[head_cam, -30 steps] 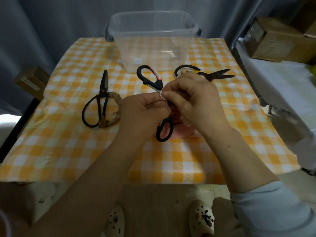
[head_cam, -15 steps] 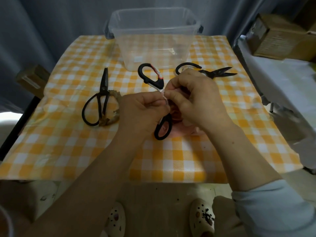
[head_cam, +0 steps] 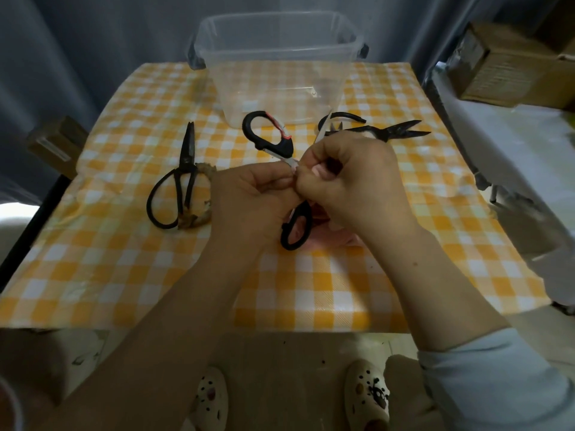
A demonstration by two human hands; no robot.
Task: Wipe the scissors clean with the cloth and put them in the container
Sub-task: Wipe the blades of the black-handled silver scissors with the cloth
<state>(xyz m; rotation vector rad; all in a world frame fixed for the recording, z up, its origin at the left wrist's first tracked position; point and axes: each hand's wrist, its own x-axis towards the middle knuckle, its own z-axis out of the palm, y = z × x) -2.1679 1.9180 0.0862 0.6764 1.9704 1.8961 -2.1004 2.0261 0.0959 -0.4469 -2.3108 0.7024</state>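
The held scissors [head_cam: 286, 149] are above the middle of the tabletop [head_cam: 124, 275], handles spread wide, just short of the clear container [head_cam: 280, 88].

Left hand [head_cam: 255, 194]: grip closed, fingertips pinching the metal near the pivot.

Right hand [head_cam: 351, 181]: grip closed, fingers curled round a blade whose tip shows above the knuckles.

The pink cloth [head_cam: 336, 241] lies under the hands. Whether any of it is inside the right grip cannot be told.

Hazards:
- Bare fingers on an exposed blade may be cut if the handles swing shut.
- A loose pinch may let the tool drop.

Two further pairs lie on the tabletop: the left pair [head_cam: 186, 163] and the right pair [head_cam: 382, 133].
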